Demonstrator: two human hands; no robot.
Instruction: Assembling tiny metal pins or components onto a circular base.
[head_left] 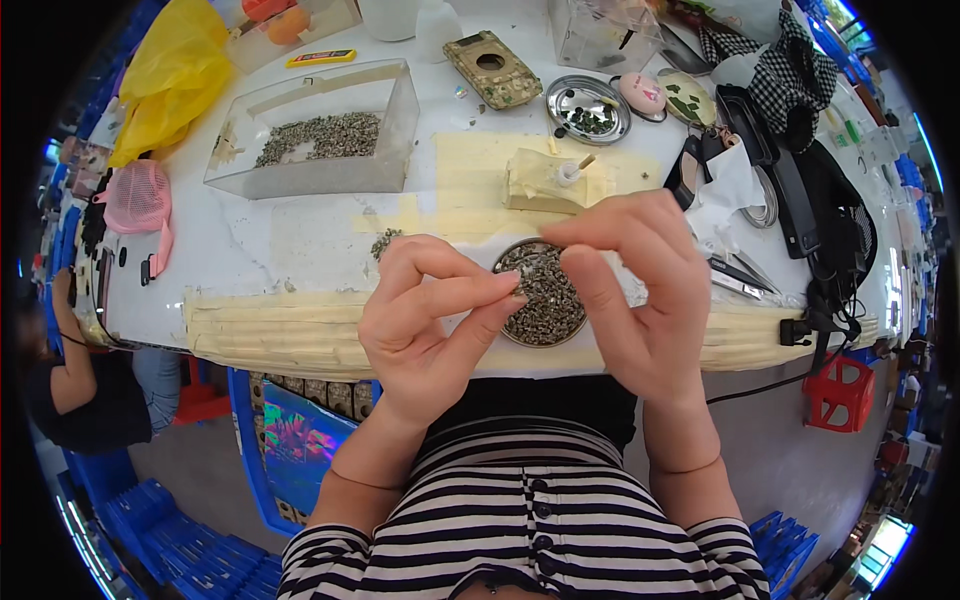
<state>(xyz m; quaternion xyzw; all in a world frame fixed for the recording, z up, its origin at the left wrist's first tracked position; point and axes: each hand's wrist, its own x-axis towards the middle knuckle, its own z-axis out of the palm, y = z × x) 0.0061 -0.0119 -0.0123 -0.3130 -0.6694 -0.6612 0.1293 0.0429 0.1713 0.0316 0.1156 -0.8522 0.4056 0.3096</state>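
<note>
My left hand (pixel 430 320) is closed in a pinch on a tiny greyish-green part (pixel 519 292), too small to name, over the left rim of a round dish. The dish (pixel 545 300) sits near the table's front edge and is filled with many small dark metallic pieces. Above its far right side is my right hand (pixel 640 290), thumb and forefinger bent close together; whatever is between them, if anything, cannot be made out. Beyond the dish stands a tape-wrapped block (pixel 540 185) with a small white container (pixel 568 174) and a thin stick on it.
A clear box (pixel 310 180) of small pieces stands left, a loose pile (pixel 385 242) nearer. Behind are a camouflage-patterned block (pixel 492 70) and a metal dish (pixel 588 108) of dark green bits. Tweezers (pixel 745 275) lie right. Another person (pixel 85 390) sits far left.
</note>
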